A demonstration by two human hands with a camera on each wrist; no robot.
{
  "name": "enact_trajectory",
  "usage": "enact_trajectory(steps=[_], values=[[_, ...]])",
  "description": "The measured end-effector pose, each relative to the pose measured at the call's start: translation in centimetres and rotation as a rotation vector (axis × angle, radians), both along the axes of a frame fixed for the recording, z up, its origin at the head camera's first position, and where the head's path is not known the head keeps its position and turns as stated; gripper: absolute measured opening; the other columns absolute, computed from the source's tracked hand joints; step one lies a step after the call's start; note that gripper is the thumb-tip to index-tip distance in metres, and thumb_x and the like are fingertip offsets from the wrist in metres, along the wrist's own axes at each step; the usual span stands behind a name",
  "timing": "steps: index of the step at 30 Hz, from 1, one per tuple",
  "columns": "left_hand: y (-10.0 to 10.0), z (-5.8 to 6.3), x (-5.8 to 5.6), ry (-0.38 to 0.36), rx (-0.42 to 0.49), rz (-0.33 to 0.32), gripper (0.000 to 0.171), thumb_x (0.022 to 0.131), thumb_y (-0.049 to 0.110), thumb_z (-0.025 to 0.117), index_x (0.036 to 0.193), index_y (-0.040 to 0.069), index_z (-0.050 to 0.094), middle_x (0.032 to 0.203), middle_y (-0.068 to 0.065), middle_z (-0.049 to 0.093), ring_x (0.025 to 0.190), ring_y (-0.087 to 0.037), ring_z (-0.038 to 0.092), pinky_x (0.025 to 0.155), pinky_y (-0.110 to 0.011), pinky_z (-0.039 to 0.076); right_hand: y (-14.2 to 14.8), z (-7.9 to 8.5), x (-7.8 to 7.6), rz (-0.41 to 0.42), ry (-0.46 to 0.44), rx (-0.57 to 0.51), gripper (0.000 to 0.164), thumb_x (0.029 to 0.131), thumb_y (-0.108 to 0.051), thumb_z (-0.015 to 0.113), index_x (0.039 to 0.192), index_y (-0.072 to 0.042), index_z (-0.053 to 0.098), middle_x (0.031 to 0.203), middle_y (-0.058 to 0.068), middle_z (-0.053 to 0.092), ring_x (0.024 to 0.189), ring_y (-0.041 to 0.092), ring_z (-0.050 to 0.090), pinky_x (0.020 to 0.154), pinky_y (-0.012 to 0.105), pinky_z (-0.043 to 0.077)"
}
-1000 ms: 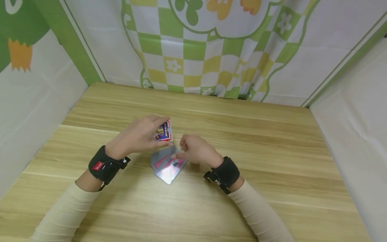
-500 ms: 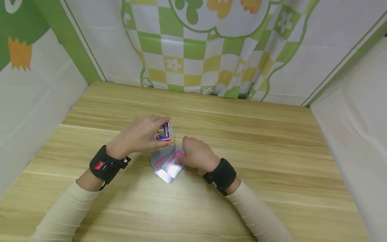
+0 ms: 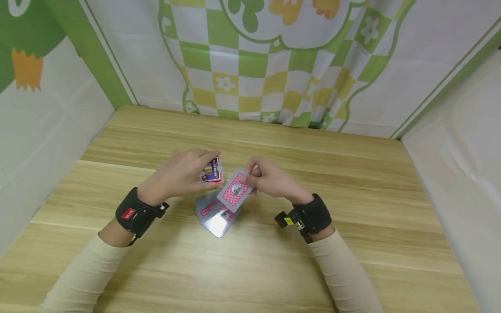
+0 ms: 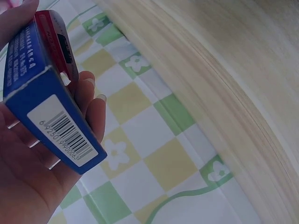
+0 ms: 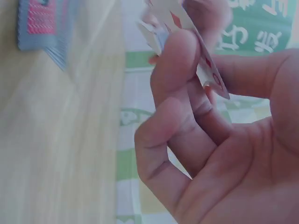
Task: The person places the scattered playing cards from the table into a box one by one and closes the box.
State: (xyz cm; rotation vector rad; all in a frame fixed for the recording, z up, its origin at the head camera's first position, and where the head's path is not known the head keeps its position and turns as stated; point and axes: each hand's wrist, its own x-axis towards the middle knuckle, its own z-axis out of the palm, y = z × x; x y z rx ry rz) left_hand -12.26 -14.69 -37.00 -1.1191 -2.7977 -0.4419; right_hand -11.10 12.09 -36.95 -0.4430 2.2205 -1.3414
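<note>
My left hand [image 3: 178, 176] grips a playing card box [image 3: 211, 170] whose purple and red front faces up in the head view. In the left wrist view the blue end of the card box [image 4: 58, 126] carries a barcode, and fingers wrap both sides. My right hand [image 3: 272, 178] pinches one playing card [image 3: 236, 190], its red patterned back up, raised just over the others. The right wrist view shows red diamonds on the underside of that playing card [image 5: 175, 18]. Below lies a fanned pile of playing cards [image 3: 213, 217], backs up, partly hidden by the held card.
A wood-grain table [image 3: 313, 269] lies under both hands. White cloth walls [image 3: 450, 174] stand at its sides, and a green and yellow checked cloth [image 3: 254, 82] hangs behind its far edge. Light glares on the pile of cards.
My right hand has taken a card from the top of the pile and lifted it up and slightly right. The left hand and the card box have stayed in place.
</note>
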Motion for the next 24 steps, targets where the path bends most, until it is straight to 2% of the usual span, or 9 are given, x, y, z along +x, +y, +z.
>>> enact_trajectory(steps=[4,7,10,15,19,24], values=[[0.0,0.0,0.0,0.006,-0.017,0.003,0.082,0.081,0.043,0.090,0.141,-0.004,0.060,0.123,-0.019,0.074,0.102,-0.029,0.073,0.082,-0.043,0.062,1.0,0.7,-0.2,-0.078,0.022,-0.043,0.013,0.107,-0.016,0.056,0.111,-0.004,0.051,0.083,0.008,0.074,0.072,0.032,0.069,0.064,0.028,0.049],[0.0,0.0,0.0,0.020,-0.013,-0.005,0.083,0.081,0.046,0.090,0.140,-0.004,0.061,0.121,-0.019,0.075,0.100,-0.028,0.074,0.081,-0.043,0.062,1.3,1.0,-0.2,-0.140,0.041,-0.082,0.017,0.108,-0.019,0.057,0.113,-0.004,0.050,0.085,0.007,0.074,0.070,0.023,0.068,0.066,0.026,0.048],[0.1,0.0,0.0,0.026,0.004,-0.016,0.084,0.080,0.049,0.090,0.139,-0.004,0.062,0.120,-0.018,0.075,0.099,-0.027,0.074,0.080,-0.043,0.062,1.3,1.0,-0.2,-0.208,0.045,-0.115,0.017,0.108,-0.019,0.058,0.113,-0.005,0.049,0.087,0.009,0.074,0.072,0.024,0.069,0.069,0.026,0.050],[0.3,0.1,0.2,0.019,0.017,-0.044,0.084,0.080,0.049,0.090,0.139,-0.004,0.062,0.121,-0.018,0.075,0.101,-0.027,0.074,0.083,-0.044,0.062,0.7,0.9,-0.1,-0.296,0.073,-0.140,0.013,0.108,-0.014,0.056,0.111,-0.004,0.047,0.093,0.017,0.076,0.073,0.025,0.071,0.061,0.024,0.046],[0.5,0.0,0.3,0.009,0.025,-0.058,0.084,0.081,0.050,0.089,0.139,-0.003,0.061,0.122,-0.016,0.075,0.102,-0.026,0.073,0.084,-0.043,0.061,0.0,0.8,0.2,-0.340,0.122,-0.182,0.013,0.108,-0.012,0.056,0.109,-0.002,0.047,0.099,0.024,0.077,0.070,0.022,0.071,0.058,0.024,0.048],[0.5,-0.1,0.4,0.003,0.031,-0.056,0.084,0.082,0.051,0.088,0.139,-0.003,0.061,0.120,-0.016,0.075,0.099,-0.024,0.073,0.082,-0.041,0.061,-0.9,0.5,0.8,-0.363,0.205,-0.192,0.014,0.107,-0.009,0.058,0.106,0.000,0.048,0.097,0.028,0.075,0.065,0.020,0.072,0.054,0.022,0.048]])
